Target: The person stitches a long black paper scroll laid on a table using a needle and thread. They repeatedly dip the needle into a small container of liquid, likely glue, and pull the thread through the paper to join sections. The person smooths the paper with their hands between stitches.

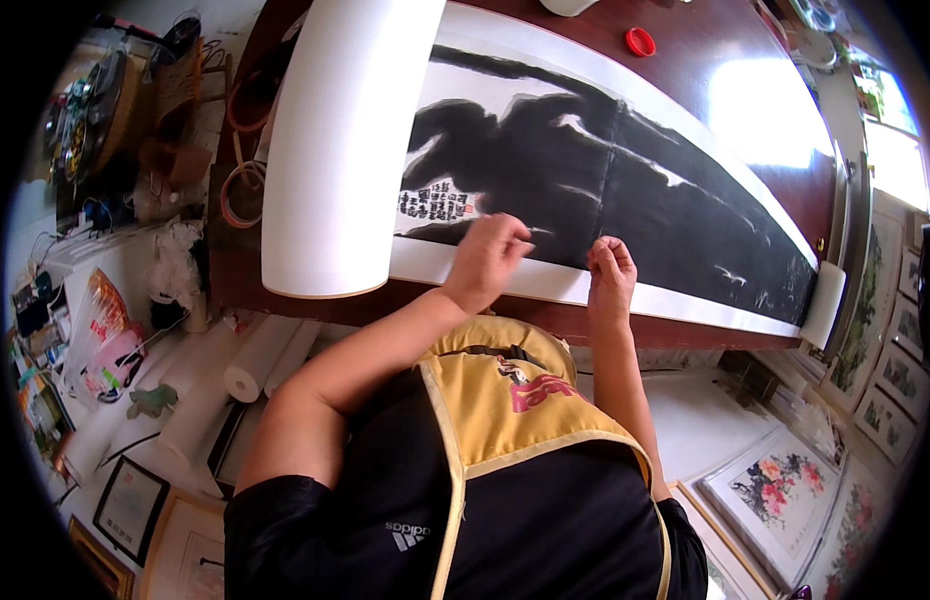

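A long ink painting (545,140) in black and grey, with a white border, lies unrolled across a dark red table (685,60). A thick white roll (335,150) covers its left end, and a slimmer white roll (823,305) sits at its right end. Over the painting's near edge, my left hand (485,262) has its fingers closed in a pinch, beside a block of written characters. My right hand (612,272) is also pinched, a little to the right, near a vertical seam in the painting. Whatever is between the fingers of either hand is too small to make out.
A red ring-shaped cap (640,42) lies on the table's far side. Rolls of tape (243,195) are at the left table edge. Below stand paper rolls (255,365) at left and a framed flower painting (780,490) at right. Plastic bags (105,345) lie far left.
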Action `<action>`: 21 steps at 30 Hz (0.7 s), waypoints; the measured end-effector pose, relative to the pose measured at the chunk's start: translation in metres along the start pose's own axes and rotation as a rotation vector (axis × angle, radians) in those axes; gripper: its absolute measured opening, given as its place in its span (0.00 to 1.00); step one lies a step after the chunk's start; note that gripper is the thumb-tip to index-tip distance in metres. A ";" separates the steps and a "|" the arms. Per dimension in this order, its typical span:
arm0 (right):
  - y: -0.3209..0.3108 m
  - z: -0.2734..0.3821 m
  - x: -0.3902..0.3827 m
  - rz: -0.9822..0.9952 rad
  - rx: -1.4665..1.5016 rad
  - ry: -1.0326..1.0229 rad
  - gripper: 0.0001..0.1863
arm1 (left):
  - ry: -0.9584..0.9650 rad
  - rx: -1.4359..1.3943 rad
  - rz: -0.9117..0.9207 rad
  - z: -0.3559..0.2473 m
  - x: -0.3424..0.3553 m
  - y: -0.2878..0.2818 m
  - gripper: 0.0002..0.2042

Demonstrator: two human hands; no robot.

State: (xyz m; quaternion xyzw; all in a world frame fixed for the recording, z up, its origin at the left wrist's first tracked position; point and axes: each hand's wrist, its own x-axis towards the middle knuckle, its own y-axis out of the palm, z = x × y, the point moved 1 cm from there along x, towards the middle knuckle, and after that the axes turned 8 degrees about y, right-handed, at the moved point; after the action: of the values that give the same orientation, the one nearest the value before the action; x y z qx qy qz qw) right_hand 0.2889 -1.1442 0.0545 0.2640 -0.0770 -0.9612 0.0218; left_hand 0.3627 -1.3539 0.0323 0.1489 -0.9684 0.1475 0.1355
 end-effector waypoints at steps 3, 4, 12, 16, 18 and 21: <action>-0.003 0.003 0.001 0.015 -0.009 0.001 0.04 | 0.220 0.310 0.181 -0.012 0.017 0.008 0.16; -0.005 0.004 0.001 0.011 -0.007 -0.003 0.04 | 0.234 0.463 0.194 -0.015 0.027 0.011 0.21; -0.016 0.009 -0.005 0.007 -0.010 -0.008 0.03 | 0.190 1.043 0.425 0.012 0.067 0.029 0.42; -0.018 0.007 -0.006 0.025 -0.037 -0.005 0.03 | 0.232 1.030 0.409 0.017 0.068 0.032 0.43; -0.018 0.006 -0.004 0.020 -0.033 -0.011 0.04 | 0.173 0.883 0.391 0.016 0.075 0.026 0.44; -0.016 0.005 -0.005 -0.004 -0.027 0.004 0.04 | 0.116 0.902 0.377 0.013 0.078 0.017 0.45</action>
State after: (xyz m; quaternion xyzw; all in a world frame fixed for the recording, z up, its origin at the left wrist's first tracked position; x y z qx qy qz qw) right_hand 0.2906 -1.1278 0.0587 0.2656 -0.0637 -0.9617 0.0237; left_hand 0.2827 -1.3617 0.0404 0.0065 -0.8089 0.5821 0.0823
